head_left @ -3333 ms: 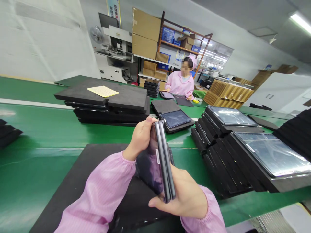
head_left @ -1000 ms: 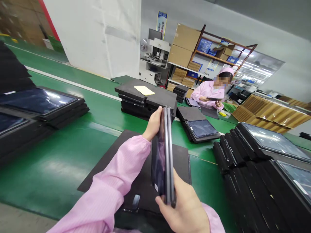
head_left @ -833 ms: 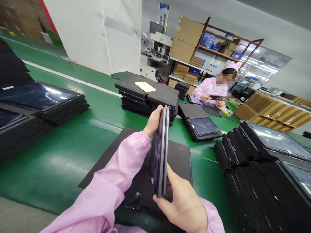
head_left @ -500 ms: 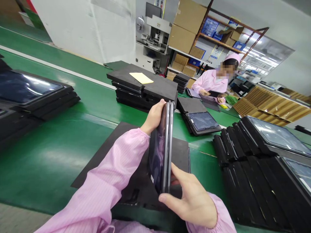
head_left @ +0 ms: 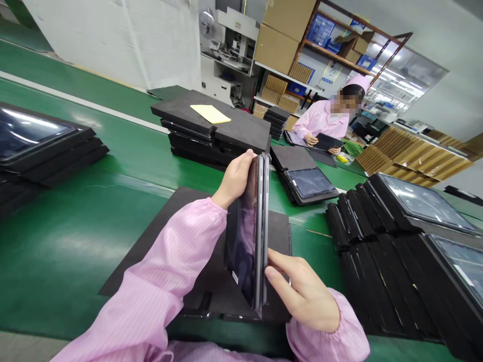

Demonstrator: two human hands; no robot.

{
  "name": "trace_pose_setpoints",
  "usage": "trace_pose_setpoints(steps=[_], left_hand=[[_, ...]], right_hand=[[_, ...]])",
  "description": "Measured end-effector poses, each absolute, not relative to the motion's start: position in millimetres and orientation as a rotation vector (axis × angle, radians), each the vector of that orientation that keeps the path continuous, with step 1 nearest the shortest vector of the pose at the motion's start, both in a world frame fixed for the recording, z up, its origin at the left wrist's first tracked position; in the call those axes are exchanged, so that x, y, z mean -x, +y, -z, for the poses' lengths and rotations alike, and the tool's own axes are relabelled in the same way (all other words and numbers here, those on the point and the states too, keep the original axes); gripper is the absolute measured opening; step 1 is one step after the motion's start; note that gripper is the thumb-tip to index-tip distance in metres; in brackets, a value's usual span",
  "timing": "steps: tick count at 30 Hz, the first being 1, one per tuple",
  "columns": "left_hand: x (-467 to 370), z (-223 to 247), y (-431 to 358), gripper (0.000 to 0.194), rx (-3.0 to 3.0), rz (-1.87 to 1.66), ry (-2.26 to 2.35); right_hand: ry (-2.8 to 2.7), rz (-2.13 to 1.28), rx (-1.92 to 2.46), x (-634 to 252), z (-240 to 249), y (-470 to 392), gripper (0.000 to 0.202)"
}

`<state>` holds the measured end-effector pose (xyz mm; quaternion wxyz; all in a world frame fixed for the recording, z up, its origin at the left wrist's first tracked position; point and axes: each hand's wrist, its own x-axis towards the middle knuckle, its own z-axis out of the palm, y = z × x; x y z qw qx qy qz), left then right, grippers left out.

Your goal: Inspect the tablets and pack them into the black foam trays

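Observation:
Two flat tablets stand upright face to back in front of me, their thin edges toward the camera. My left hand is closed round their far upper end. At the near lower right, my right hand touches the outer face of the right tablet, fingers and thumb bent close together; whether it pinches anything is hidden. Beneath them a black foam sheet lies on the green table.
Black foam trays with a yellow paper are stacked ahead. An open tray holds a tablet. Tall tray stacks stand right, more trays left. Across the table, a person in pink holds a dark tablet.
The thumb of my right hand has moved up from the tablets' lower near corner to the right tablet's side. The view has shifted slightly. The other person's tablet is raised more into view.

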<state>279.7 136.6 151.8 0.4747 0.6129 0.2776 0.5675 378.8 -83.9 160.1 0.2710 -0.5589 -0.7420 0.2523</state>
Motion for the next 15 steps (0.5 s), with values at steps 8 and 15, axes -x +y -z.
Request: trace_pose_setpoints(steps=[8, 15], left_hand=[[-278, -156, 130, 0.052, -1.552, -1.383, 0.628], [-274, -168, 105, 0.057, -1.619, -1.334, 0.459]], right_hand=[[-1.852, -0.824, 1.451, -378, -162, -85, 0.027], [-1.468, -0.869, 1.305, -373, -134, -74, 0.052]])
